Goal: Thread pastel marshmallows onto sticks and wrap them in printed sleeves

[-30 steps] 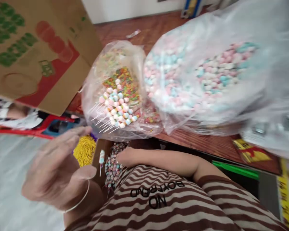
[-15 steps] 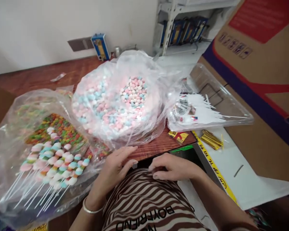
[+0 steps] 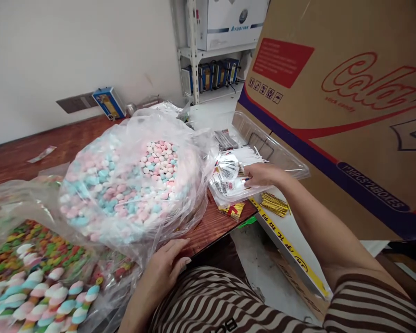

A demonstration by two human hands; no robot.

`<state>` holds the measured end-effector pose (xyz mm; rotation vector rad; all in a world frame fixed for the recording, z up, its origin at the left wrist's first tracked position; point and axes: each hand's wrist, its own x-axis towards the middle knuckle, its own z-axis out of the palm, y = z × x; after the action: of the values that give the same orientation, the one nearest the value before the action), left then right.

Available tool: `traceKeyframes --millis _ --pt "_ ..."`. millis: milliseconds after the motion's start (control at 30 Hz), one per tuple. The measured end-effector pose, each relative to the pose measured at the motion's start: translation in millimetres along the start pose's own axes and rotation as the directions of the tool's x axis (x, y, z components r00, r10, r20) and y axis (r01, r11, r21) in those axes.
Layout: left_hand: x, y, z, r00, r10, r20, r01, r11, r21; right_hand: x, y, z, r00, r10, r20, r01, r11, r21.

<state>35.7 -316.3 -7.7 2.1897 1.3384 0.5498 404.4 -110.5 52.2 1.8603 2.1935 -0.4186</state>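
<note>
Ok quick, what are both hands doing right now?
Left hand: open, resting flat on the table edge, holding nothing.
Right hand: reaching into the clear tray; grip cannot be told.

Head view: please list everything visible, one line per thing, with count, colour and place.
clear plastic bag of pastel marshmallows: one, pink, blue and white, table centre.
bag of marshmallow skewers on multicoloured candy: one, lower left.
clear plastic tray of white sticks and labels: one, right of centre.
gold twist ties: a bundle, below the tray.
brown cardboard carton: one, red print, right.
white metal shelf: one, background.
wooden table: one, reddish brown.
left hand: open, at the table edge by the marshmallow bag.
right hand: in the tray, grip unclear.
</note>
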Motion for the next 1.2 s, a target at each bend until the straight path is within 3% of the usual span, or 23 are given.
traceKeyframes --millis 133,300,500,600,700,767,833,867,933,1000,1067,1133,1200 --pt "4 -1 0.5 1.0 -0.013 0.015 0.013 1.0 0.011 0 1 10 0.999 -0.046 0.004 0.046 0.999 0.014" --pt "7 -2 4.7 0.999 0.001 0.036 -0.002 1.0 0.013 -4 3 8 0.998 0.036 -0.055 -0.034 0.999 0.028" --pt "5 -1 9.7 0.996 -0.049 0.079 0.053 0.997 -0.049 -10 7 4 0.968 0.125 -0.217 -0.107 0.99 0.093" --pt "6 6 5.4 0.993 -0.067 0.095 0.078 0.991 -0.109 -20 8 1 0.913 0.153 -0.377 -0.071 0.972 0.223" --pt "12 20 0.6 0.984 -0.088 0.153 0.122 0.966 -0.226 -43 -6 -4 0.814 0.215 -0.54 0.12 0.847 0.518" --pt "19 32 2.7 0.976 -0.084 0.202 0.158 0.909 -0.386 -62 -30 -6 0.808 0.221 -0.546 0.319 0.614 0.722" --pt "28 44 10.8 0.966 -0.074 0.248 0.217 0.756 -0.618 -81 -62 -3 0.837 0.15 -0.526 0.451 0.354 0.819" --pt "33 48 16.2 0.958 -0.056 0.281 0.254 0.622 -0.741 -89 -81 1 0.844 0.112 -0.524 0.492 0.228 0.84" --pt "42 54 26.5 0.943 0.003 0.333 0.32 0.275 -0.907 -101 -118 13 0.889 -0.002 -0.458 0.457 0.05 0.888" --pt "46 55 31.4 0.967 0.004 0.254 0.254 -0.019 -0.967 -106 -149 29 0.904 -0.135 -0.407 0.408 -0.015 0.913" --pt "42 52 28.5 0.984 -0.092 0.151 0.127 -0.223 -0.966 -106 -172 43 0.882 -0.273 -0.384 0.388 -0.041 0.921" --pt "32 46 19.8 0.974 -0.214 0.075 0.002 -0.325 -0.946 -103 -189 53 0.841 -0.376 -0.39 0.396 -0.063 0.916" --pt "18 39 9.4 0.933 -0.36 0.005 -0.124 -0.336 -0.934 -99 -202 56 0.807 -0.422 -0.412 0.428 -0.063 0.902"
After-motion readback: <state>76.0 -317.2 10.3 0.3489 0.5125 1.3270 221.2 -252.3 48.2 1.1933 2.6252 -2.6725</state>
